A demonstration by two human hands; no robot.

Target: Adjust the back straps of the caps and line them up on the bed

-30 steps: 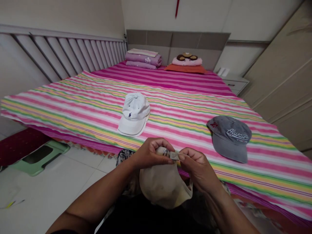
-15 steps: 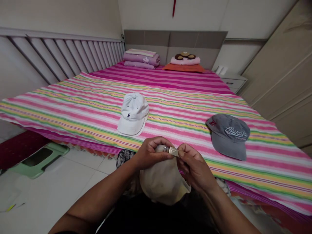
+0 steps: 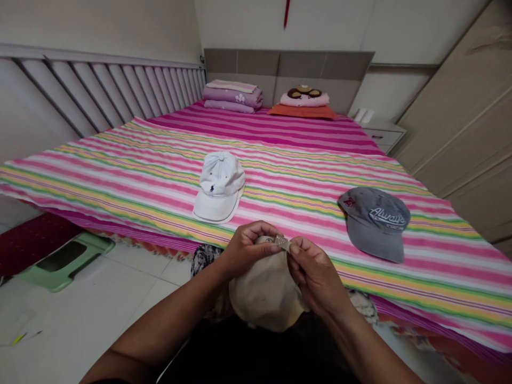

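Note:
A beige cap (image 3: 266, 293) hangs over my lap, its back strap turned up between both hands. My left hand (image 3: 248, 248) pinches the cap by the strap, thumb and forefinger beside a metal buckle (image 3: 282, 242). On the other side of the buckle, my right hand (image 3: 318, 269) grips the strap's end between thumb and forefinger. A white cap (image 3: 219, 186) with a small dark logo lies on the bed ahead of my left hand. To the right rests a grey cap (image 3: 376, 221) with white lettering, its brim facing me.
A striped sheet (image 3: 280, 170) covers the bed up to the headboard (image 3: 256, 64). Folded bedding (image 3: 232, 97) and a pink-and-orange pillow pile (image 3: 302, 106) sit at its head. A green stool (image 3: 68, 261) stands on the floor at left; a nightstand (image 3: 384, 136) is at right.
Both hands have shifted slightly left and up with the strap, and the buckle has tilted. The cap's lower right edge has swung inward. The white and grey caps stay put.

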